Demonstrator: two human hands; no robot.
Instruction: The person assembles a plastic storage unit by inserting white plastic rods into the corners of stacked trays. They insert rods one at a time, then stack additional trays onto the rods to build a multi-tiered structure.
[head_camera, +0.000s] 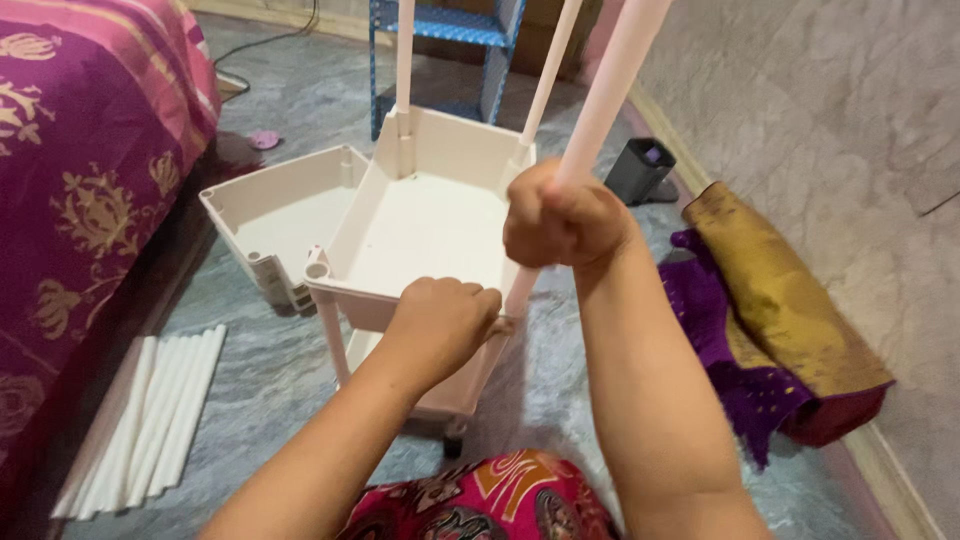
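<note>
Our right hand (562, 222) grips tight round the long white plastic pole (610, 80); our left hand (440, 322), fingers curled, steadies the white plastic tray (425, 230). We keep it straight.

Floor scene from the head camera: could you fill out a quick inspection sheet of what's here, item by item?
Surface: grey marbled floor, seen from above.
Job's things: white tray rack with upright white poles; a spare tray sits behind it to the left.
Clutter: bundle of white poles on the floor at left; a dark bin; purple and gold cloth by the wall.
Grips: right hand closed around a pole at the tray corner; left hand closed on the tray's front rim.
Cables: a black cable at top left.
Surroundings: bed with purple cover at left, blue shelf behind, beige wall at right.
</note>
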